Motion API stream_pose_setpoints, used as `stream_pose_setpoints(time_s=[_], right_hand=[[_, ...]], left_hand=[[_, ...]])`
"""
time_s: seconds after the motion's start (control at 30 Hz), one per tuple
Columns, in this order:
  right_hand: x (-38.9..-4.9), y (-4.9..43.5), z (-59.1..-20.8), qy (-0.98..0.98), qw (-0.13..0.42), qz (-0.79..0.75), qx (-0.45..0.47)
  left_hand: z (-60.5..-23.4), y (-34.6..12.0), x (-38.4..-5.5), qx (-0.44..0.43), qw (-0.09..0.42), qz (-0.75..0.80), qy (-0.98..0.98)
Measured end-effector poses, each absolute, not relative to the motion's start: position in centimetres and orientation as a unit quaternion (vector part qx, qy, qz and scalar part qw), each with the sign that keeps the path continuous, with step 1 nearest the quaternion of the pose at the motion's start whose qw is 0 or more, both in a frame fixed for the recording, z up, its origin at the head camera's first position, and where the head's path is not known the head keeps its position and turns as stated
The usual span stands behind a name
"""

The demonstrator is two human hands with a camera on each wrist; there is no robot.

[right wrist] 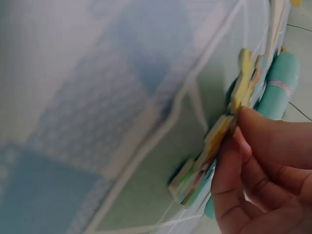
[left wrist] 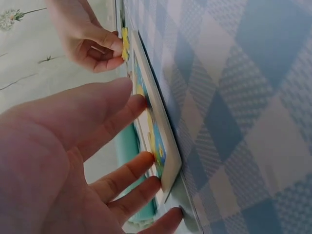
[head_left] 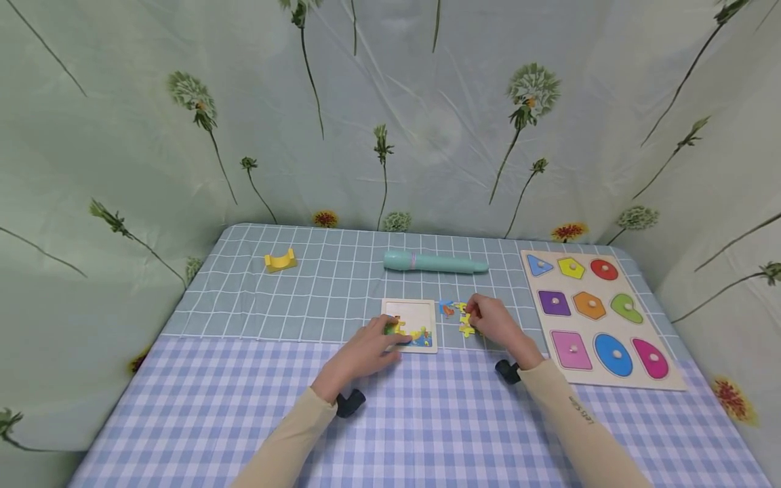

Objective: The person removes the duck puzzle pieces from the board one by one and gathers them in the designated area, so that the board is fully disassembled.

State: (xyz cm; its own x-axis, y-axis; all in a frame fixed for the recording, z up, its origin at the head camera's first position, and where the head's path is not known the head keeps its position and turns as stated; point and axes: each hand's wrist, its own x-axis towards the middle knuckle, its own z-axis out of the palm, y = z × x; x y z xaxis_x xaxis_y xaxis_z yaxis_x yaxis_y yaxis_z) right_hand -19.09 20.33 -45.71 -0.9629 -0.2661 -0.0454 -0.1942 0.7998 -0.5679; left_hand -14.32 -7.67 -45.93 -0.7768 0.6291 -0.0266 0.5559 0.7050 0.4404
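Note:
In the head view a small wooden puzzle tray (head_left: 409,306) lies mid-table, with several jigsaw pieces (head_left: 421,337) fitted along its lower and left parts. My left hand (head_left: 366,347) spreads over the tray's left side, its fingertips touching the pieces and frame, as the left wrist view also shows. Right of the tray lie loose, mostly yellow and blue jigsaw pieces (head_left: 447,308). My right hand (head_left: 495,324) is at these, thumb and index finger pinching a yellow jigsaw piece (left wrist: 125,44). In the right wrist view, the fingers partly hide the pieces (right wrist: 240,90).
Behind the tray lies a teal marker-shaped tube (head_left: 434,262). To the right is a wooden peg board (head_left: 533,298) with several coloured shapes. A yellow arched block (head_left: 281,261) sits at the back left. Grid cloth and checked cloth (head_left: 427,420) cover the table.

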Motion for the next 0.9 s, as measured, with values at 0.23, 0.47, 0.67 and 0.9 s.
stream_pose_setpoints(time_s=[0.23, 0.47, 0.67, 0.9], right_hand=[[-19.2, 20.4, -45.7, 0.947, 0.048, -0.285, -0.142], [-18.7, 17.9, -45.7, 0.923, 0.043, -0.343, -0.171], [-18.2, 14.0, -45.7, 0.890, 0.086, -0.382, -0.233], [-18.4, 10.9, -45.6, 0.889, 0.109, -0.367, -0.251]], left_hand=[[-45.9, -8.9, -14.3, 0.330, 0.082, 0.221, 0.914], [-46.2, -10.0, -14.1, 0.313, 0.104, 0.228, 0.916], [-46.5, -10.1, -14.1, 0.312, 0.100, 0.248, 0.912], [-46.6, -10.2, -14.0, 0.312, 0.095, 0.261, 0.908]])
